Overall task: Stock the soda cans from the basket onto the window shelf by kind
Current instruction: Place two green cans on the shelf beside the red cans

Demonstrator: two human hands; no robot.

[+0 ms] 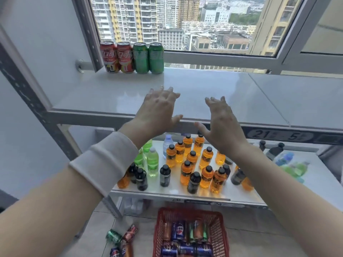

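Note:
Two red cola cans point(117, 57) and two green soda cans point(148, 58) stand upright in a row at the back left of the white window shelf point(222, 93). My left hand point(157, 110) and my right hand point(222, 123) hover over the shelf's front edge, palms down, fingers spread, both holding nothing. On the floor below, a red plastic basket point(224, 236) holds several cans, blue, orange and green, mostly lying down. Several loose cans point(121, 240) lie on the floor to the basket's left.
A lower shelf point(306, 171) carries several small bottles, orange point(187, 158), green point(152, 160) and dark point(142, 179). A grey metal rack upright point(37, 108) rises at the left. The open window frame point(219, 59) runs behind the cans.

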